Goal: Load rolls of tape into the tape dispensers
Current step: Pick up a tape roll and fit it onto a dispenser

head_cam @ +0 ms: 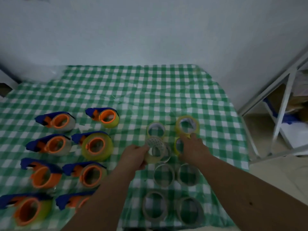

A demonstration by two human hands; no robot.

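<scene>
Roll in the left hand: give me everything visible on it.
The tape roll is a yellowish, translucent ring with a pale inner core, blurred by motion. It is tilted, its open centre facing the camera, lifted off the green checked tablecloth. The left hand grips its left rim. It overlaps another clear roll behind it; contact between them cannot be told.

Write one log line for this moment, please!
left hand: grips yellowish tape roll | right hand: on yellow tape roll | blue-and-orange plastic dispensers: untouched
</scene>
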